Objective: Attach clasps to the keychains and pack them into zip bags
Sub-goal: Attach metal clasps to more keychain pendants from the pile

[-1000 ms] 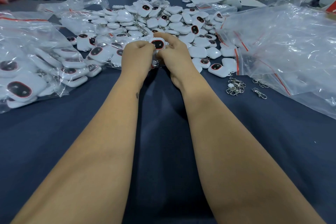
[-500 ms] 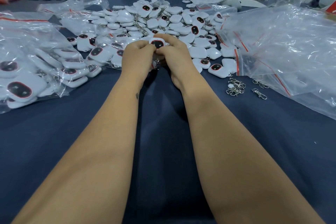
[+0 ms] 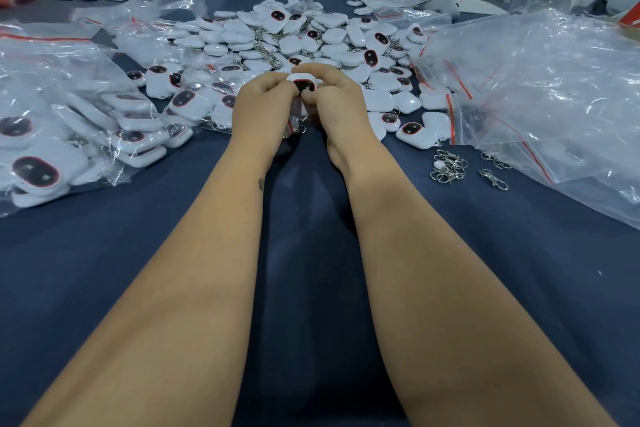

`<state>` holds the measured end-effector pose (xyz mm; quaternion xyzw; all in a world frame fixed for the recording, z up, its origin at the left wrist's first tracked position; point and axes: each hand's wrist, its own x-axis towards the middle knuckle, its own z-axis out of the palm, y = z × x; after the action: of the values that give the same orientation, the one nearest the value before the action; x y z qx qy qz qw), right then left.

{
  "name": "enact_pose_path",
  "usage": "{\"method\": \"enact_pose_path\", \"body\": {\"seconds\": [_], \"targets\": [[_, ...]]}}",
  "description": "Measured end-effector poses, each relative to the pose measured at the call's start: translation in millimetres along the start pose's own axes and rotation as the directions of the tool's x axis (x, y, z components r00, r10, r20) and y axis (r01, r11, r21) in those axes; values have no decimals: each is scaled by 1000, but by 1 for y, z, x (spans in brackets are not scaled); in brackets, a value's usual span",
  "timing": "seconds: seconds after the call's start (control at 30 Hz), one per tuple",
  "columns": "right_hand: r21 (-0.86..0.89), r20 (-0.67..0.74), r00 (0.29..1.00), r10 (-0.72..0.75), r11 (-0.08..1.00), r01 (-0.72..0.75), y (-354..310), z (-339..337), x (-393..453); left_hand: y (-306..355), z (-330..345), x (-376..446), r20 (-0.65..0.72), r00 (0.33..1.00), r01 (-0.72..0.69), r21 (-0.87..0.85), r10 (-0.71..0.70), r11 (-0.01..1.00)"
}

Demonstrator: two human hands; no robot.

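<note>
Item: small white plastic keychain with red-rimmed black oval face (image 3: 304,84), pinched between my left hand (image 3: 260,107) and right hand (image 3: 336,104), both grips curled tight on it, just before the loose white keychain heap (image 3: 294,42). Bare blue counter (image 3: 304,253) lies nearer than the heap.

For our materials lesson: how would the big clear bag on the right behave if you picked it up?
The bag would probably flop and sag, since it lies crumpled in soft folds. It likely feels light, being thin see-through film. Its glossy sheen suggests it could slip.

A packing workshop is suggested, probably: a cloth-covered table (image 3: 104,253) is heaped with white keychains (image 3: 277,42), zip bags (image 3: 540,97) and loose clasps (image 3: 448,168).
</note>
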<state>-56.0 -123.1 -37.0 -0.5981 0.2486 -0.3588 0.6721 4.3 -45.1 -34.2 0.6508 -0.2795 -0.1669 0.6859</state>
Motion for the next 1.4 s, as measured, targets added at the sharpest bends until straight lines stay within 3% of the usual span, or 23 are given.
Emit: {"method": "enact_pose_path", "body": {"seconds": [0.17,0.33,0.6,1.03,1.1,1.23,1.4], "targets": [[43,16,1000,-6,999,5,-3,0,-1,-1,1,1,-6,1000,-1,15,2,1000],[-78,-17,999,-36,996,34,-1,0,-2,-2,1,4,-7,1000,-2,14,3,1000],[-76,-5,999,-41,996,41,-2,0,-2,-1,1,3,19,1000,2,-14,-1,1000],[-100,18,1000,-7,995,9,-4,1,-6,-5,4,7,-20,999,-36,195,40,980],[-77,4,1000,-21,997,21,-5,2,-6,-3,4,5,-38,998,-36,181,43,983],[50,-52,998,-18,999,21,-9,1,-7,1,1,3,-88,995,-38,-6,37,999],[215,-114,993,-21,976,46,-11,-2,-7,0,0,7,-145,986,-78,65,87,995]]}}
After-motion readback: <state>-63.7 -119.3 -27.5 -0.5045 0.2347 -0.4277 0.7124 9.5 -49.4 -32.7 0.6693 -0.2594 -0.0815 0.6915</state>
